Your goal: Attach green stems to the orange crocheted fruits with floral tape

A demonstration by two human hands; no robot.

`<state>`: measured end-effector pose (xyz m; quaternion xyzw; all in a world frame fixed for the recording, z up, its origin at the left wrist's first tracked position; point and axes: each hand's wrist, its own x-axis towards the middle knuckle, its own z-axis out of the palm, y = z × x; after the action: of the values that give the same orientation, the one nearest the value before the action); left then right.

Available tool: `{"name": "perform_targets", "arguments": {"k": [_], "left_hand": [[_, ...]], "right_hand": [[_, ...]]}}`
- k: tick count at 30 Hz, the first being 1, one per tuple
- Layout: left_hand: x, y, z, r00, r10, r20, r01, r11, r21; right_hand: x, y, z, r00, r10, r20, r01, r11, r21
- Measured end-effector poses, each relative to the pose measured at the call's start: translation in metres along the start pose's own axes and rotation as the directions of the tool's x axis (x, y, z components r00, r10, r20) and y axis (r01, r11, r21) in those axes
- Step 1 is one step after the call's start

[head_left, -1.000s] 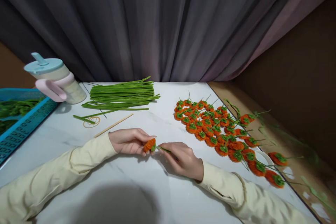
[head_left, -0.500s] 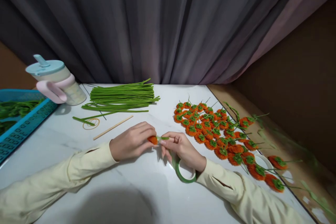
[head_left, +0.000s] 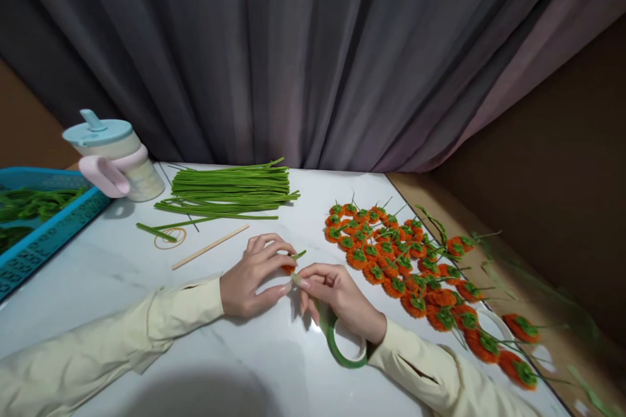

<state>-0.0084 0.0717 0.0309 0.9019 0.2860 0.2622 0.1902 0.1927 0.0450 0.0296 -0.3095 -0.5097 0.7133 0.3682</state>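
Note:
My left hand [head_left: 259,277] holds a small orange fuzzy persimmon [head_left: 289,269] between its fingers, mostly hidden by them. A short green stem [head_left: 300,254] sticks out to the right of it. My right hand [head_left: 340,293] is closed in a pinch at the end of a strip of green tape, close to the stem. The strip runs under my right hand to a green tape roll [head_left: 348,363] by my wrist. To the right lie many orange persimmons [head_left: 358,258] with green tops and thin wire stems.
A bundle of green pipe cleaners [head_left: 229,186] lies at the back. Nearer are rubber bands [head_left: 169,245] and a wooden stick [head_left: 210,247]. A lidded cup [head_left: 141,176] and a blue basket [head_left: 59,234] stand at left. A white ring [head_left: 496,324] lies by the table's right edge.
My left fingers have loosened and spread around the persimmon, and its stem now tilts upward. My right hand has shifted slightly down, away from the stem. The view has tipped a little.

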Motion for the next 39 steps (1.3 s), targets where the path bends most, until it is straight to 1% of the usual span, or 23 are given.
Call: {"name": "perform_targets", "arguments": {"k": [3,5,7,9,16,21,24,28,30,32,34,36,39], "left_hand": [[-0.0009,0.004,0.0013,1.0,0.005,0.024,-0.005,1.0,-0.027],[-0.002,0.0062,0.0045,0.999,0.039,0.015,-0.039,0.999,-0.007],[-0.0034,0.008,0.0077,0.997,0.075,0.003,-0.075,0.997,0.014],[-0.0044,0.0085,0.0095,0.997,0.081,-0.004,-0.081,0.997,0.019],[-0.0031,0.0053,0.0071,0.999,0.023,0.025,-0.021,0.998,-0.051],[-0.004,0.0058,0.008,0.999,0.036,0.033,-0.033,0.995,-0.091],[-0.004,0.0042,0.0075,0.999,0.019,0.04,-0.012,0.988,-0.156],[-0.0022,0.0,0.0038,0.998,-0.038,0.04,0.047,0.963,-0.264],[-0.0016,-0.0012,0.0023,0.996,-0.086,0.038,0.094,0.958,-0.272],[-0.0017,-0.0012,0.0023,0.993,-0.115,0.04,0.122,0.962,-0.245],[-0.0026,-0.0002,0.004,0.994,-0.097,0.046,0.104,0.972,-0.212],[-0.0039,0.001,0.0064,0.998,-0.05,0.047,0.059,0.979,-0.195],[-0.0056,0.002,0.0085,1.0,-0.003,0.024,0.008,0.982,-0.189]], "right_hand": [[-0.0014,-0.0024,0.0028,0.997,0.057,0.046,-0.055,0.997,-0.059],[-0.0021,-0.0031,0.0046,0.995,0.086,0.057,-0.081,0.993,-0.088],[-0.0025,-0.0031,0.0056,0.994,0.096,0.061,-0.089,0.991,-0.099],[-0.0024,-0.0025,0.0058,0.993,0.097,0.065,-0.09,0.991,-0.099],[-0.0019,-0.0009,0.0037,0.993,0.096,0.074,-0.092,0.994,-0.064],[-0.0025,0.0009,0.0027,0.991,0.099,0.093,-0.093,0.993,-0.068],[-0.0024,0.0007,0.0022,0.991,0.107,0.084,-0.1,0.991,-0.083],[-0.0018,-0.0014,0.0017,0.99,0.114,0.085,-0.108,0.992,-0.065],[-0.0016,-0.0018,0.0015,0.991,0.108,0.078,-0.105,0.993,-0.046],[-0.0016,-0.0016,0.0016,0.993,0.099,0.065,-0.097,0.994,-0.041],[-0.0016,-0.001,0.0018,0.994,0.089,0.057,-0.086,0.995,-0.044],[-0.0015,-0.0007,0.0022,0.994,0.086,0.062,-0.084,0.996,-0.043],[-0.0012,-0.0012,0.0033,0.992,0.097,0.08,-0.094,0.995,-0.042]]}}
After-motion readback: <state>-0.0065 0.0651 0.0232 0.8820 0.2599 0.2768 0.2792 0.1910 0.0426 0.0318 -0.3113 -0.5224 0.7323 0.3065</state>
